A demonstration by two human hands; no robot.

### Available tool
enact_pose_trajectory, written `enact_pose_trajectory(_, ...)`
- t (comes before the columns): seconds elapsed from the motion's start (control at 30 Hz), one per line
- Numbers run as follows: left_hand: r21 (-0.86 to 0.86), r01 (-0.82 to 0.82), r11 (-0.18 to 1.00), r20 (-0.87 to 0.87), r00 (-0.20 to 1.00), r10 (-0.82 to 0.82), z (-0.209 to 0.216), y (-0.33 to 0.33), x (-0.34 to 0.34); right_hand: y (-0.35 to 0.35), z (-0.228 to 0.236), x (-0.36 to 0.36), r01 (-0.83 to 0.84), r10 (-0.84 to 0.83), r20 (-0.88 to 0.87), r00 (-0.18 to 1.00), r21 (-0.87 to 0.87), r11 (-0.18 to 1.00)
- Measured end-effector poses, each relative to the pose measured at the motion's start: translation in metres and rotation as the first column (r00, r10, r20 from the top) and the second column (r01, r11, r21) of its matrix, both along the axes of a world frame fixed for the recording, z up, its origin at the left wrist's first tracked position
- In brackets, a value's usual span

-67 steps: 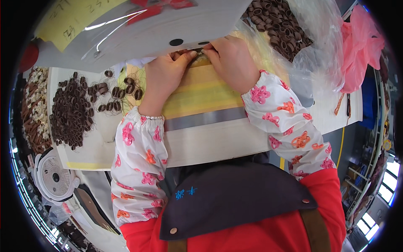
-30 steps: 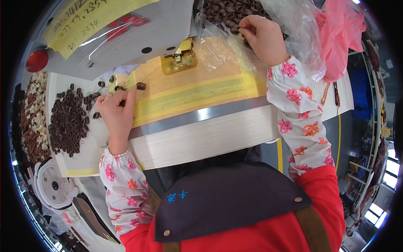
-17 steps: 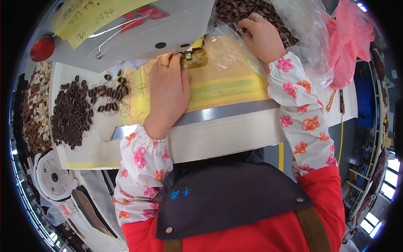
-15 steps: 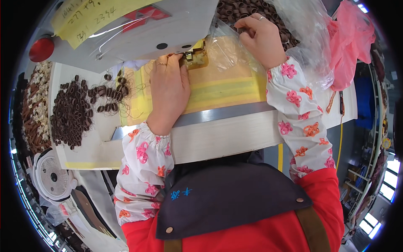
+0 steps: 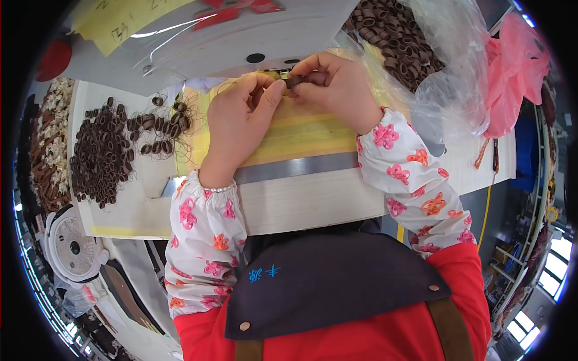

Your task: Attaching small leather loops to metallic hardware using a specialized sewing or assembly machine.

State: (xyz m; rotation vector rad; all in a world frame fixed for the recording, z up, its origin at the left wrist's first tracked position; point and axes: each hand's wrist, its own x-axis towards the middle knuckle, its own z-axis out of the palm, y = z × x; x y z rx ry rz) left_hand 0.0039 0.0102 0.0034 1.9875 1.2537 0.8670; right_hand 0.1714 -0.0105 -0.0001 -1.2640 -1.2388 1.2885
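Right under the head of a grey sewing machine point(image 5: 205, 54), a small brown loop point(image 5: 294, 82) is held between my two hands. My right hand point(image 5: 340, 90) pinches it from the right with thumb and forefinger. From the left, my left hand point(image 5: 241, 117) is closed, its thumb and fingertips against the loop's edge. A metal presser foot point(image 5: 284, 73) shows just behind the fingertips. The needle and the loop's far side are hidden. Beneath the hands lies a yellow-taped work plate point(image 5: 313, 129).
Brown loops point(image 5: 394, 42) fill a clear plastic bag point(image 5: 460, 84) at the far right, beside a pink bag point(image 5: 515, 72). Left lies a heap of loops point(image 5: 102, 153) with loose threads. A white fan point(image 5: 73, 246) stands lower left. A metal strip point(image 5: 295, 168) edges the plate.
My right hand has come left from the bag of loops to the presser foot, and a brown loop now shows in its fingers. The left hand has shifted slightly, its thumb now meeting the loop.
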Motion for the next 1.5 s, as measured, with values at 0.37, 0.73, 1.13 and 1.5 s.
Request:
enact_pose_trajectory(0.37, -0.137, 0.178, 0.974, -0.049, 0.981, -0.186, -0.002, 0.009, -0.006, -0.008, -0.014, -0.021, -0.141, -0.282, 0.522, 0.805, 0.63, 0.764)
enact_pose_trajectory(0.73, -0.014, 0.099, 0.995, 0.05, 0.994, -0.098, -0.011, 0.011, -0.006, -0.001, -0.012, -0.01, -0.01, -0.161, 0.384, 0.909, 0.407, 0.913)
enact_pose_trajectory(1.13, -0.018, -0.017, 1.0, -0.085, 0.996, 0.015, -0.003, 0.011, 0.005, 0.009, -0.016, -0.008, 0.008, -0.317, 0.497, 0.808, 0.528, 0.849)
enact_pose_trajectory(1.5, -0.037, -0.098, 0.994, -0.049, 0.994, 0.096, -0.017, 0.017, 0.008, 0.011, -0.02, -0.003, 0.041, -0.341, 0.513, 0.788, 0.509, 0.86)
